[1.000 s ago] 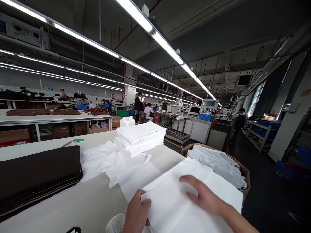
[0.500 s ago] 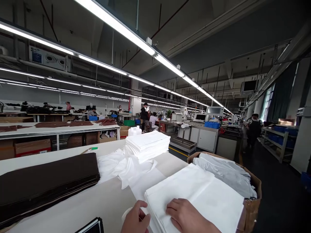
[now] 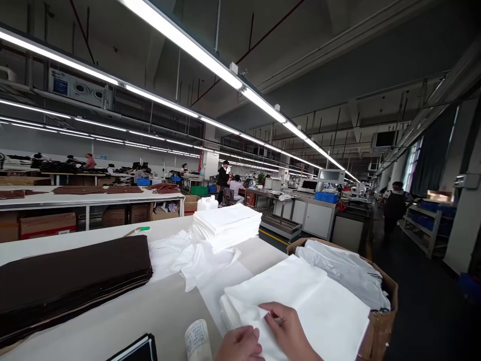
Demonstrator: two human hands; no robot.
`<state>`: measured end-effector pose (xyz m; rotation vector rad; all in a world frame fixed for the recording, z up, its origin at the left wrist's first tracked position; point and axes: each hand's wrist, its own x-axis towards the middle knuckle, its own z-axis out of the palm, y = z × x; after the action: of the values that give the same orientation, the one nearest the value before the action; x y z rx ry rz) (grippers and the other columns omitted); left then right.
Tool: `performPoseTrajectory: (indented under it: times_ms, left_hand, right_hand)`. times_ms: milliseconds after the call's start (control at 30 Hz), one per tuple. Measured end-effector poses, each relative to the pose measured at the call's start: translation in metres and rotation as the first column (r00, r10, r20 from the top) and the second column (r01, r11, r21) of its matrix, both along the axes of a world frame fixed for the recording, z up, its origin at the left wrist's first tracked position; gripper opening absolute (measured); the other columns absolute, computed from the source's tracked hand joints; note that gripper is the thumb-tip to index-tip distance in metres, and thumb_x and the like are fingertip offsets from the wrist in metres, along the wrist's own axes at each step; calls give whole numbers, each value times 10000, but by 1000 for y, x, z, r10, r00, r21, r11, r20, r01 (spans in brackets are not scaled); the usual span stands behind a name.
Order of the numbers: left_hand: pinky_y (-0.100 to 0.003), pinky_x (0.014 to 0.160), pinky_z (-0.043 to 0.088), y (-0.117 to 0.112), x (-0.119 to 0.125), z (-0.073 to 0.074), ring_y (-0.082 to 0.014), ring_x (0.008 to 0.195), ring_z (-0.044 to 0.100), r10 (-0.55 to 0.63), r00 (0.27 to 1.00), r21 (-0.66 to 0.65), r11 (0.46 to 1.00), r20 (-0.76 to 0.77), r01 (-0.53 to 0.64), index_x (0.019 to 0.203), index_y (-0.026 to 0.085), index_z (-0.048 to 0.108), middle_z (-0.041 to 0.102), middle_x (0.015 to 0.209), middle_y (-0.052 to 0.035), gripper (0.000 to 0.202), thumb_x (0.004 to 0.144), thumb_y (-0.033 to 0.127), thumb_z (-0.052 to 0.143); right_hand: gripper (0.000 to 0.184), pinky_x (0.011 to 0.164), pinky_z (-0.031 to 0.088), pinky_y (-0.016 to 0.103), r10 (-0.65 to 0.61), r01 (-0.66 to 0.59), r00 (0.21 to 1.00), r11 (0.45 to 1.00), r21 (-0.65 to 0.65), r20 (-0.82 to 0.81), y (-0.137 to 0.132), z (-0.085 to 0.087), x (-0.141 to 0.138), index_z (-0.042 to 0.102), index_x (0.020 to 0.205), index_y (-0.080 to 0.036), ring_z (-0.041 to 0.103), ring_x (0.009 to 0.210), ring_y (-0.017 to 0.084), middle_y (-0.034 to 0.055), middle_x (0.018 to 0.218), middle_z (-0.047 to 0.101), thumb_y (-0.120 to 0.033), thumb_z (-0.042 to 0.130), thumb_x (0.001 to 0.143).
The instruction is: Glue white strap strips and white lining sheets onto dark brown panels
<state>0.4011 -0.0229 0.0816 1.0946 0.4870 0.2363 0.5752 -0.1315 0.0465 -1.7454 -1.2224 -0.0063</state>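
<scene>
Head view, left to right: at our far left on the long white table (image 3: 112,311) lies a thick stack of dark brown fabric panels (image 3: 71,281), with a small green-handled tool (image 3: 139,229) beyond it and a black folder (image 3: 135,348) at the table's near edge. Next comes a white paper roll (image 3: 197,341) with printed writing, and past it a spread of loose white cloth (image 3: 191,258). Behind that sit a neat folded white stack (image 3: 225,225) and a white plastic jug (image 3: 207,203). Nearest to us, the stack of white cloth sheets (image 3: 296,306) lies at the end of the table. Our left hand (image 3: 238,345), cut off by the frame's bottom edge, touches its near edge. Our right hand (image 3: 287,328) lies just beside the left, apart from it, with its fingers (image 3: 274,311) curled on the top sheet; we cannot tell whether either hand is gripping. Further right, a cardboard box (image 3: 383,321) holds pale grey cloth pieces (image 3: 341,273), and a co-worker (image 3: 394,205) stands in the far aisle by blue crates (image 3: 428,215).
</scene>
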Motion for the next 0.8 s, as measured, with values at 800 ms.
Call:
performPoseTrajectory:
  times_ms: [800]
  left_hand:
    - [-259, 556, 487, 34, 74, 23, -231, 747, 714, 255, 967, 159, 954, 16, -254, 1025, 95, 667, 738, 825, -97, 221, 815, 119, 602]
  right_hand:
    - [499, 890, 561, 439, 65, -155, 786, 983, 94, 615, -16, 27, -31, 522, 1385, -211, 657, 1035, 283, 147, 1160, 683, -174, 603, 895]
